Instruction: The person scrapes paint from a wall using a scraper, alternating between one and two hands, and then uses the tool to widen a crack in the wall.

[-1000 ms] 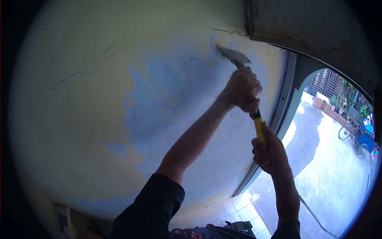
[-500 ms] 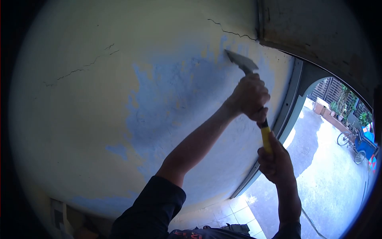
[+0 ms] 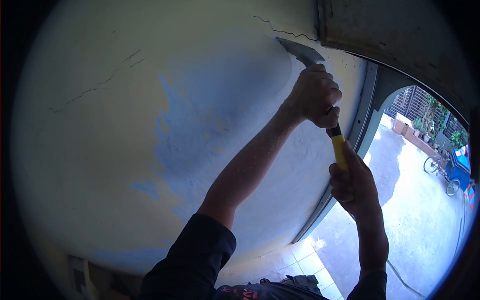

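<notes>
A long-handled scraper with a wide metal blade lies against the wall, its blade edge just under a dark crack. My left hand is closed around the upper shaft, close behind the blade. Lower down, my right hand wraps the yellow grip of the same tool. Pale yellow paint covers much of the wall. In the middle, a bluish-grey bared patch with ragged edges spreads below and left of the blade.
A dark overhead panel juts out at the upper right. Beside the wall, a door frame opens onto a sunlit concrete yard with potted plants and a blue cart on wheels. Pale floor tiles show below.
Both hands have pushed the scraper upward along the wall, bringing its blade nearer the crack. The view has shifted slightly.
</notes>
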Demonstrator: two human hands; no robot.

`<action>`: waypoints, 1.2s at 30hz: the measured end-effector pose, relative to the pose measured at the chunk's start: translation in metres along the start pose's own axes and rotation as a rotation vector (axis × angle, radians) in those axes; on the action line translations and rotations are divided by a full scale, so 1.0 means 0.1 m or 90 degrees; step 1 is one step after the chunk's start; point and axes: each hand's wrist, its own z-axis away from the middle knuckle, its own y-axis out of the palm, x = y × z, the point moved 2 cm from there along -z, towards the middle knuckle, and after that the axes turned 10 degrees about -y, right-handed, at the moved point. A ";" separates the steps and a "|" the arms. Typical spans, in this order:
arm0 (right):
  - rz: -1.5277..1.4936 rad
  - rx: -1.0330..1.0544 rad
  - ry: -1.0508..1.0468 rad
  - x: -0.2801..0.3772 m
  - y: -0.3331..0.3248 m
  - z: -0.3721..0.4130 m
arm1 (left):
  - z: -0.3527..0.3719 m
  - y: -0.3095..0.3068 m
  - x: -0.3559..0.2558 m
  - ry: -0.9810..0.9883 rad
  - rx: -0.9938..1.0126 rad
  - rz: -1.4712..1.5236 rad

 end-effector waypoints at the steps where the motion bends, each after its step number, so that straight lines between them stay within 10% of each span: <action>1: -0.001 0.003 0.004 0.03 0.02 0.01 | -0.04 -0.03 0.01 0.003 -0.006 -0.002; 36: -0.027 -0.022 0.102 -0.33 -0.15 0.22 | 0.48 0.05 -0.31 -0.059 0.021 -0.004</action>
